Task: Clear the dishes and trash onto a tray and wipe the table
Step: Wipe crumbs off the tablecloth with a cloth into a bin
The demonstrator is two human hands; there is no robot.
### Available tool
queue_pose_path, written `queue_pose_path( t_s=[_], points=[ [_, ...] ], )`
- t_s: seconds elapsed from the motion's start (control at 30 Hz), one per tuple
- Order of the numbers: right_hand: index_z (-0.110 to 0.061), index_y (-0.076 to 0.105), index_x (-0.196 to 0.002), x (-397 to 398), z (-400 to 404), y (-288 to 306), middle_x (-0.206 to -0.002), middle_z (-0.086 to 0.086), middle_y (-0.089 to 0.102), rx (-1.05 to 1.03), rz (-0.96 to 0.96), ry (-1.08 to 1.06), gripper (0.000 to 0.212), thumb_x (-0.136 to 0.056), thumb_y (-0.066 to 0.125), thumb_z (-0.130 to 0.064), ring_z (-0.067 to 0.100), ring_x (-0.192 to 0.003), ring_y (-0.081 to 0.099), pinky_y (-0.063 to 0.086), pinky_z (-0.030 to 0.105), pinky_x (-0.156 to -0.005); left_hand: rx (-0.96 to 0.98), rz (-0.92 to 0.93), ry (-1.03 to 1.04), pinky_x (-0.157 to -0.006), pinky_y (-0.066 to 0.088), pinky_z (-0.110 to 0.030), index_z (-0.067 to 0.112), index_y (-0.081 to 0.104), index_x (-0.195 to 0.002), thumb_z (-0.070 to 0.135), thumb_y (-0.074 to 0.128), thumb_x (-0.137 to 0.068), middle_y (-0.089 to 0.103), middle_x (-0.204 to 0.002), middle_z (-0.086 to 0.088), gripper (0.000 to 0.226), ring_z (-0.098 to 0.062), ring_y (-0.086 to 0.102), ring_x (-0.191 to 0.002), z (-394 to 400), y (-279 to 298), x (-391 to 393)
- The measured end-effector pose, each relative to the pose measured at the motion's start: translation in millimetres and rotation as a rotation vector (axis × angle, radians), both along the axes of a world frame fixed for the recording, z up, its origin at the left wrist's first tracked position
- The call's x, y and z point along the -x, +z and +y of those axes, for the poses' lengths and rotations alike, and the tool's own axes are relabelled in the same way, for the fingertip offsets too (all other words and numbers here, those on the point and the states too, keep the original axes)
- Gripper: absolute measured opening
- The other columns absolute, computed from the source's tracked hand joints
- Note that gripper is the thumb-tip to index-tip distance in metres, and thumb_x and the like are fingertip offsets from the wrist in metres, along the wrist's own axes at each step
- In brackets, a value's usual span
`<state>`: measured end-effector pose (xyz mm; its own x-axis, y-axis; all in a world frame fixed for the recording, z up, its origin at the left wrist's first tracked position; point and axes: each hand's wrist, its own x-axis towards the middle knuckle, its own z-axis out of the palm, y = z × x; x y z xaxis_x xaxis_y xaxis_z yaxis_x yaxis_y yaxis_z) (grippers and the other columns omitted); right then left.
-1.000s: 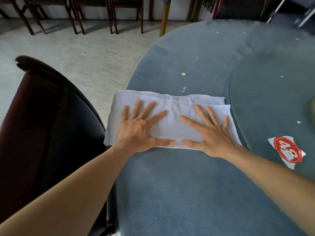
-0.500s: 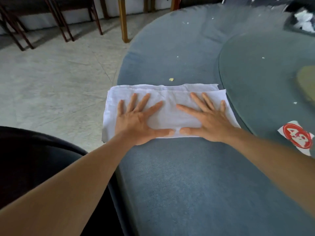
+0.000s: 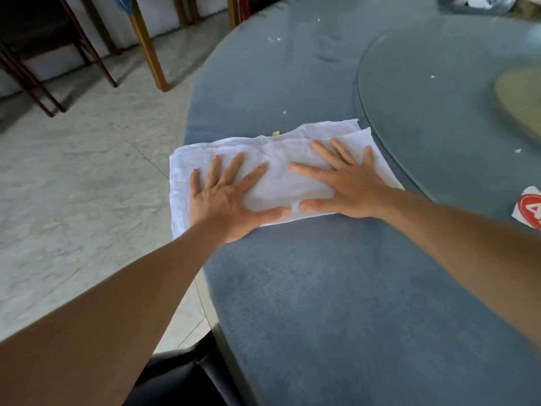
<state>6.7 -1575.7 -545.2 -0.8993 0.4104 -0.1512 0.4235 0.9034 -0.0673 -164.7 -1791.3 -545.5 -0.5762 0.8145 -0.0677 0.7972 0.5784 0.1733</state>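
Now we note both hands flat on a folded white cloth (image 3: pixel 281 171) lying on the blue-grey table (image 3: pixel 336 303), close to its rounded near-left edge. Left hand (image 3: pixel 225 200): palm down on the cloth's left half, fingers straight and spread apart, thumb stretched toward the right; the heel of the hand overlaps the cloth's near edge. Right hand (image 3: pixel 348 189): palm down on the right half, fingers straight and fanned, thumb pointing left, its tip just short of the left thumb's tip. Neither hand curls round the fabric; both press on it from above.

We see the cloth's left end reaching past the table edge, over the pale floor (image 3: pixel 73 186). Its far right corner lies just beside the rim of a round glass turntable (image 3: pixel 439 112). A small yellow crumb (image 3: pixel 276 133) sits on the table, touching or just beyond the cloth's far edge; we cannot tell which. White specks are scattered farther out.

At the right border, a torn white paper with a red round mark (image 3: pixel 528 206) lies on the turntable, partly cut off. Wooden chair legs (image 3: pixel 146 45) stand on the floor beyond the table.
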Motion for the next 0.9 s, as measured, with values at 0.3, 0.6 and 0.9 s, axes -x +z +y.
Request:
queue_pose_path(
  t_s=[0.3, 0.6, 0.9],
  points=[
    [-0.083, -0.012, -0.137, 22, 11, 6, -0.171, -0.015, -0.022, 0.029, 0.002, -0.053, 0.08, -0.065, 0.012, -0.108, 0.022, -0.157, -0.023, -0.005, 0.08, -0.112, 0.034, -0.03, -0.061, -0.124, -0.011, -0.054, 0.071, -0.005, -0.147, 0.113, 0.013, -0.046, -0.012, -0.169, 0.023, 0.11, -0.014, -0.018, -0.157, 24, 6, 37],
    [-0.082, -0.005, -0.141, 39, 10, 10, -0.17, -0.016, -0.023, 0.077, -0.019, -0.146, 0.081, -0.067, 0.016, -0.107, 0.025, -0.157, -0.023, -0.006, 0.08, -0.113, -0.007, -0.062, -0.142, -0.122, -0.015, -0.051, 0.071, -0.001, -0.147, 0.112, 0.02, -0.05, -0.012, -0.168, 0.025, 0.107, -0.013, -0.022, -0.155, 41, 4, 71],
    [-0.082, -0.005, -0.14, 78, 24, 10, -0.171, -0.017, -0.021, 0.045, 0.004, -0.271, 0.08, -0.066, 0.012, -0.107, 0.024, -0.159, -0.018, -0.001, 0.082, -0.112, -0.003, -0.08, -0.273, -0.121, -0.018, -0.052, 0.069, 0.002, -0.149, 0.112, 0.02, -0.05, -0.012, -0.168, 0.024, 0.109, -0.012, -0.023, -0.155, 85, 6, 136]
  ],
)
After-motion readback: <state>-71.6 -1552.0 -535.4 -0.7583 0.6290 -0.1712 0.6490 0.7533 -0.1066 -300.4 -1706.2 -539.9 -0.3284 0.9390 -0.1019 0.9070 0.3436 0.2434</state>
